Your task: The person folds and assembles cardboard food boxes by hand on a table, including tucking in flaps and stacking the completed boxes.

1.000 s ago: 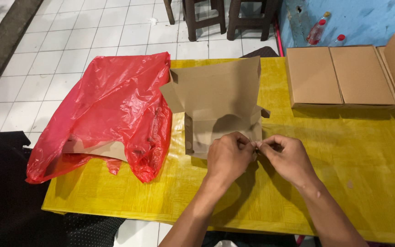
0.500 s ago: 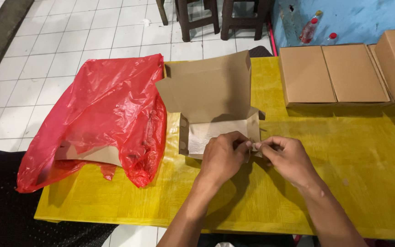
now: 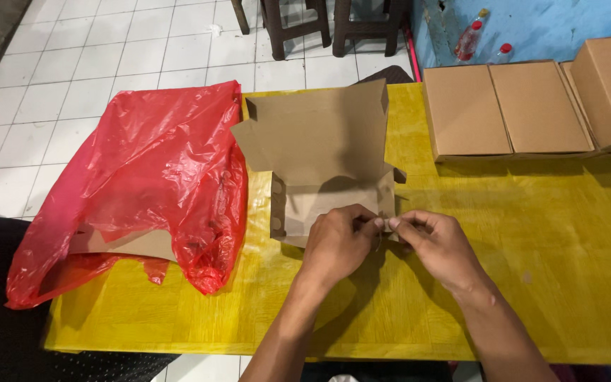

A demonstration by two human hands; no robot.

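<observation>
Box [image 3: 319, 152] sits open before me, lid up. My left hand [image 3: 337, 244] and right hand [image 3: 436, 244] pinch its front-right corner flap to fold it.

White tiled floor [image 3: 107, 49], dark wooden stools [image 3: 298, 25], blue wall [image 3: 553, 25].

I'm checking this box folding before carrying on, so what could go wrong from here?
Both hands, left hand and right hand, pinch the front corner of the open cardboard box; pulling hard might tear that thin flap. The raised lid could tip the light box backward. The red plastic bag lies against its side and may snag.
</observation>
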